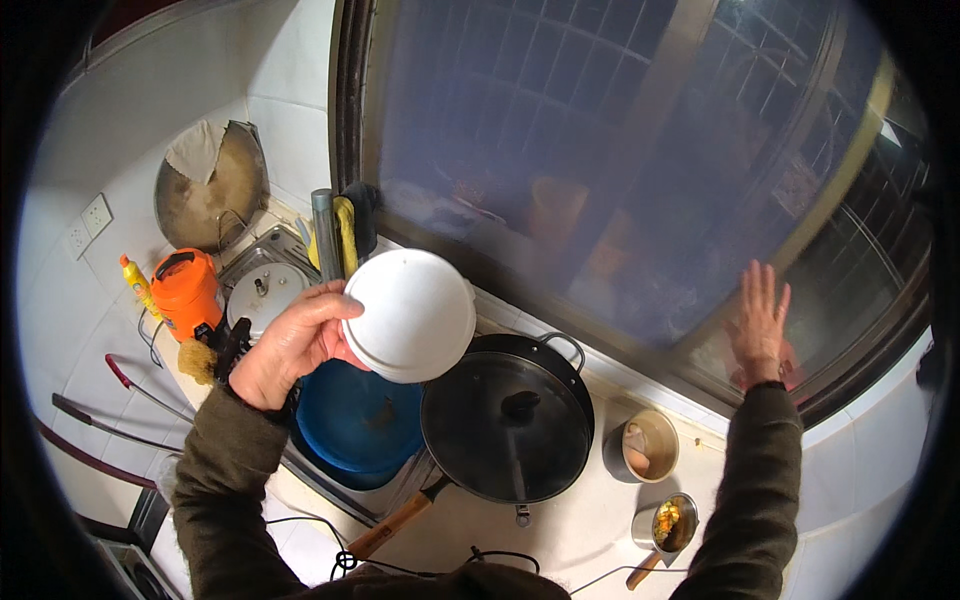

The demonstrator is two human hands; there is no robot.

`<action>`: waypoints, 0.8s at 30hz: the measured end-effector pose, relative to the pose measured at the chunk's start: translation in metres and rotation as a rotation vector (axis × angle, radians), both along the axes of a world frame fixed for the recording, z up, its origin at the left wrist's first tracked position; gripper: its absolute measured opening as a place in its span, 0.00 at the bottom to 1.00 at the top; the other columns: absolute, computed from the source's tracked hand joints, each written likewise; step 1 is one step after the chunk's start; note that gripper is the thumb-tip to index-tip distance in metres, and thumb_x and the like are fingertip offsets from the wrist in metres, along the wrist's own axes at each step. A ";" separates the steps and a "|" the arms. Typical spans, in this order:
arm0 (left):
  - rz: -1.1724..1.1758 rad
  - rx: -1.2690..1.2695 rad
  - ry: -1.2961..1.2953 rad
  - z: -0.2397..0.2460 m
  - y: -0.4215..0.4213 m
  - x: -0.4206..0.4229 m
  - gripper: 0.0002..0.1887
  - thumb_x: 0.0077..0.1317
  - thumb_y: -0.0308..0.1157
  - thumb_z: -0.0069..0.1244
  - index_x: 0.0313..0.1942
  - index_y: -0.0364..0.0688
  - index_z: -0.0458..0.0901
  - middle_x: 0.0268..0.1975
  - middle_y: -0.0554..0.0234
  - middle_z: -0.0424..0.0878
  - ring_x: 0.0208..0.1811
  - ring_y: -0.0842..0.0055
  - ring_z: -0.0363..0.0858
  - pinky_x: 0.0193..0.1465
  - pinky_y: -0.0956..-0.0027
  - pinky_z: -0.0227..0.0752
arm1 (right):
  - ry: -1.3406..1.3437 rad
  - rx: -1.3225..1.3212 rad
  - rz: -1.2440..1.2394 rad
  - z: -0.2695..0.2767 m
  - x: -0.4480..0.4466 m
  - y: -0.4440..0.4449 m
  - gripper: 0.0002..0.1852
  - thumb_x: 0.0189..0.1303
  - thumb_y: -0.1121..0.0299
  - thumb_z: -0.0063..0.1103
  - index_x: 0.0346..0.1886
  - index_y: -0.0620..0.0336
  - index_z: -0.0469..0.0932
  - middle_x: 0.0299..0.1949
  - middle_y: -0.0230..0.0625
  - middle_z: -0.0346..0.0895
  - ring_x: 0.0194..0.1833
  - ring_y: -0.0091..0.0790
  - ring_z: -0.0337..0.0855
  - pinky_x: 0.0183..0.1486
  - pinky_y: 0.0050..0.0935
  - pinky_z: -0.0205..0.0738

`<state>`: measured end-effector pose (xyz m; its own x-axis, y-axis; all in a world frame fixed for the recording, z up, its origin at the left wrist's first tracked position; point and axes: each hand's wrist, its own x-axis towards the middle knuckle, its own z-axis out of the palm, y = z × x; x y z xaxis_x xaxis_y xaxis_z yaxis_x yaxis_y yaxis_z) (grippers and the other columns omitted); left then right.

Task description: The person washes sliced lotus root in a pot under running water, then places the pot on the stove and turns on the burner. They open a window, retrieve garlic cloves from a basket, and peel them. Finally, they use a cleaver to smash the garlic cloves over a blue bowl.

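My left hand [300,337] grips the rim of a round white dish or lid [411,313], which looks like a small stack, above the sink. Spread flat against the sliding window [630,187] at the right is my right hand [760,322], holding nothing. Below the white stack a blue basin [360,427] with liquid sits in the sink. Beside it, a black wok [510,420] with a glass lid and a wooden handle stands on the counter.
Right of the wok stand a metal pot [655,442] with food in it and a small saucepan [645,526] with chopped food. An orange jug [187,292], a yellow bottle [138,281], a pressure cooker lid [266,292] and a large wok [206,199] are at the left. Black cables cross the front.
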<state>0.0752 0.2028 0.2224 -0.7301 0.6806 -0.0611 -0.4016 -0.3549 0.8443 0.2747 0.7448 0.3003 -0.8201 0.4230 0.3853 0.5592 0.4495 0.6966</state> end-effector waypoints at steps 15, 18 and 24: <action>0.516 0.387 0.221 0.020 0.136 -0.102 0.13 0.64 0.33 0.52 0.40 0.29 0.78 0.34 0.51 0.84 0.36 0.69 0.86 0.46 0.63 0.84 | 0.836 -0.158 0.031 -0.005 -0.080 0.017 0.49 0.61 0.49 0.61 0.76 0.56 0.42 0.78 0.46 0.33 0.76 0.52 0.40 0.69 0.63 0.47; 0.625 0.345 0.027 0.001 0.178 -0.137 0.15 0.63 0.30 0.53 0.44 0.26 0.74 0.38 0.48 0.82 0.37 0.67 0.86 0.42 0.64 0.86 | 0.589 -0.065 0.703 0.010 -0.138 -0.081 0.42 0.54 0.60 0.67 0.72 0.55 0.58 0.76 0.42 0.48 0.76 0.49 0.44 0.72 0.58 0.37; 0.754 0.210 -0.249 -0.038 0.259 -0.175 0.20 0.57 0.24 0.58 0.45 0.28 0.66 0.45 0.42 0.77 0.40 0.57 0.84 0.35 0.57 0.87 | -0.168 0.048 0.725 0.007 -0.240 -0.162 0.27 0.63 0.45 0.51 0.54 0.55 0.81 0.62 0.32 0.74 0.75 0.39 0.48 0.77 0.54 0.23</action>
